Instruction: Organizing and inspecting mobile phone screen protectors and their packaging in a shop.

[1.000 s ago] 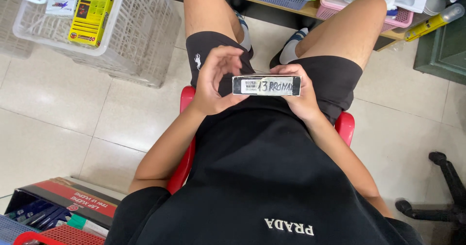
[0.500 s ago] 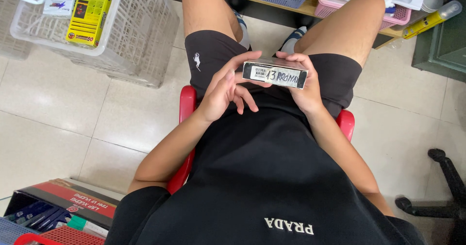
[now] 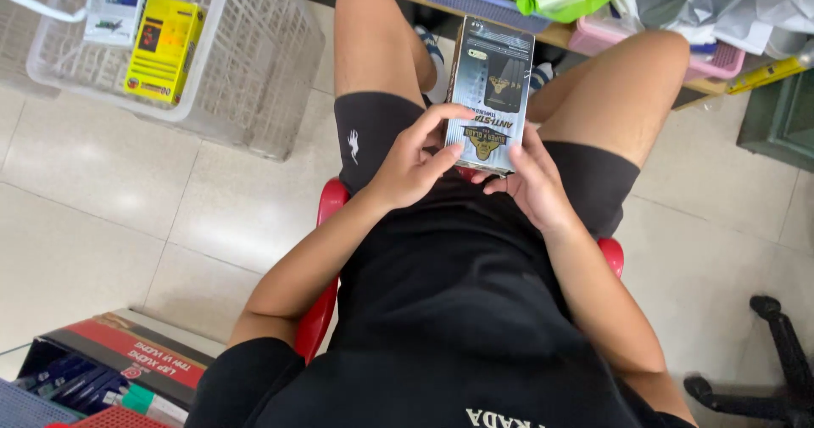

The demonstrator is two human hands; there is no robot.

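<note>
We note both hands clamped on one flat packaged screen protector [image 3: 489, 93]: left hand [image 3: 413, 161] pinches its lower left edge, right hand [image 3: 532, 182] supports the lower right corner. The pack stands upright over the lap. Left of the grip, well apart, white wire basket [image 3: 254, 72] holding a yellow box [image 3: 164, 48].

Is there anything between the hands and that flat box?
No, nothing visible. Both hands are already on the box: the left hand grips its lower left edge and the right hand supports its lower right corner, above the lap.
</note>
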